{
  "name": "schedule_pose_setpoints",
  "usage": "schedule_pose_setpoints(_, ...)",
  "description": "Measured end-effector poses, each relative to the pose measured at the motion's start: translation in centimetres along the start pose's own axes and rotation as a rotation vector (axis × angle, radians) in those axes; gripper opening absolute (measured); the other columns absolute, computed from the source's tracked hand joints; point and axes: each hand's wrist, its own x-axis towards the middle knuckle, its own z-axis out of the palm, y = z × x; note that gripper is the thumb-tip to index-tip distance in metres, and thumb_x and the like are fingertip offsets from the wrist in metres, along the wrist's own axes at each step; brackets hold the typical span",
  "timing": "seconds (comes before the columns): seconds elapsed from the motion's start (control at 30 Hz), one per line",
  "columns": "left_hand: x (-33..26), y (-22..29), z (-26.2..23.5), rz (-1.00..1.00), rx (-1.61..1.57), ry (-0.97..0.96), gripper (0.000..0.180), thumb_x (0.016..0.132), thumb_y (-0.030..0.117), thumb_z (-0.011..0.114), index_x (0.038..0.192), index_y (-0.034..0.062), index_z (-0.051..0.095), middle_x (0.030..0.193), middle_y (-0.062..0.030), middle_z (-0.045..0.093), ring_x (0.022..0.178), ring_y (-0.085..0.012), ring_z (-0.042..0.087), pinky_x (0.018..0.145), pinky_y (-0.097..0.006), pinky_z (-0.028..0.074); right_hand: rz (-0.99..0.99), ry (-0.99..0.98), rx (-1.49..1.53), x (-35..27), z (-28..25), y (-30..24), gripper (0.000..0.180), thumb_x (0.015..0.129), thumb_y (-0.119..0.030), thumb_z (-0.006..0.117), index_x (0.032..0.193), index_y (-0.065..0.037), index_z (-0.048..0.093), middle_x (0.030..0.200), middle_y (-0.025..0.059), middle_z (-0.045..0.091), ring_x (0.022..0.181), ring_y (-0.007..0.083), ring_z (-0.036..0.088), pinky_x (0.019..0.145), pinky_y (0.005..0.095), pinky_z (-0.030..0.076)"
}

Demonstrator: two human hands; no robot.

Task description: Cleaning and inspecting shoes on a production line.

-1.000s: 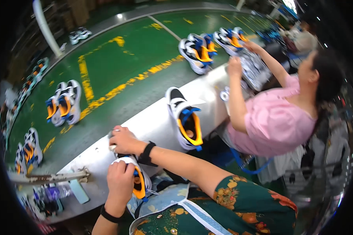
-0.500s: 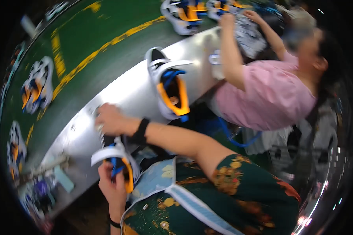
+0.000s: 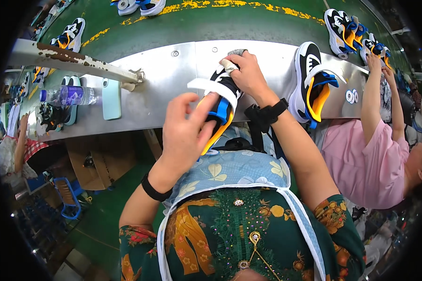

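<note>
A black and white sneaker [image 3: 224,85] with an orange lining, blue tongue and white strap is in front of me, toe pointing away, at the bench edge. My right hand [image 3: 249,75] is closed around its toe end; pale tape wraps one finger. A grey textured patch [image 3: 237,52] shows past those fingers; I cannot tell what it is. My left hand [image 3: 185,129] is at the shoe's opening with fingers apart, one fingertip against the strap and tongue. Right of my right hand, a matching sneaker [image 3: 309,84] stands on the bench, its strap loose.
The metal bench [image 3: 145,100] curves across; a chipped white bar [image 3: 79,61] crosses its left part. A pale green phone-like slab [image 3: 111,99] and a bottle [image 3: 72,95] lie there. More sneakers [image 3: 344,33] sit on the green surface beyond. A co-worker in pink [image 3: 361,164] works at right.
The view has swung left and levelled. My left hand has loosened from the shoe's collar, its fingers now spread near the strap. My right hand is still at the toe end.
</note>
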Motion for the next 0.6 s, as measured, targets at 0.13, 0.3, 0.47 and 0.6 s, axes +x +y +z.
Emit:
schedule_pose_setpoints(0.13,0.0,-1.7,0.6,0.162,-0.038,-0.001,0.027,0.074,-0.003,0.063,0.101,0.0044,0.064,0.088,-0.0125,0.058,0.074,-0.0241,0.055,0.066,-0.033,0.046,0.017,-0.032,-0.009,0.4,-0.1,-0.8,0.021,0.083,-0.017,0.06,0.099,-0.014,0.072,0.085,0.0176,0.053,0.089,0.0358,0.047,0.08,0.0418,0.04)
schedule_pose_setpoints(0.3,-4.2,-1.7,1.5,-0.31,-0.387,0.026,0.02,0.082,-0.002,0.057,0.101,-0.0002,0.061,0.084,-0.008,0.063,0.065,-0.011,0.058,0.06,-0.025,0.047,-0.07,-0.002,-0.027,-0.8,1.0,-0.4,0.019,0.082,-0.015,0.061,0.098,-0.012,0.071,0.083,0.0165,0.056,0.086,0.0346,0.05,0.077,0.0413,0.041)
schedule_pose_setpoints(0.47,-2.9,-0.3,-1.6,-0.193,-0.116,0.023,0.048,0.073,-0.001,0.066,0.119,0.0048,0.054,0.107,-0.0098,0.058,0.091,-0.0224,0.059,0.078,-0.032,0.047,-0.053,-0.016,-0.103,-0.5,0.6,-0.2,0.019,0.08,-0.016,0.062,0.097,-0.014,0.071,0.085,0.0152,0.057,0.087,0.0351,0.05,0.078,0.043,0.041)
schedule_pose_setpoints(0.6,-2.8,-4.8,0.5,-0.033,0.016,-0.111,0.039,0.076,0.001,0.061,0.115,0.0032,0.057,0.103,-0.0165,0.062,0.094,-0.0374,0.058,0.081,-0.041,0.048,-0.048,-0.038,-0.019,-0.9,-0.3,0.0,0.018,0.081,-0.018,0.064,0.098,-0.015,0.07,0.086,0.0137,0.056,0.092,0.0345,0.05,0.082,0.0421,0.04)
